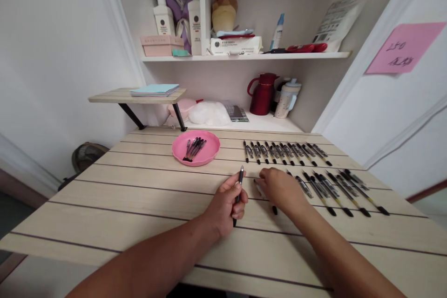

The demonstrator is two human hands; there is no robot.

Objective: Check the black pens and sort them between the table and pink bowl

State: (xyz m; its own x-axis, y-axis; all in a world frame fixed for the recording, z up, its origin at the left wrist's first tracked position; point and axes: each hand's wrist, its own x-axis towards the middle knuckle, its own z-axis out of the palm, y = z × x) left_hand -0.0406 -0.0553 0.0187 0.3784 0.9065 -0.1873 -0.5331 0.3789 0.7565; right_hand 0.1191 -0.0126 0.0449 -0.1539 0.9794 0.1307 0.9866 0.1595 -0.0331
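Note:
My left hand (225, 205) is closed around a black pen (239, 186) that points up and away from me over the wooden table (139, 195). Just to its right, my right hand (279, 188) lies palm down with its fingers curled over another pen (265, 198) on the table, at the left end of the near row of pens (335, 188). A far row of pens (284, 152) lies side by side behind it. A pink plate (196, 147) with several pens in it sits at the back left.
Behind the table, a low shelf holds a red jug (262, 93), a pale cup (287, 98) and a white bag (209, 113). A small side shelf (136, 96) carries blue paper. A pink note (403, 48) hangs on the right wall.

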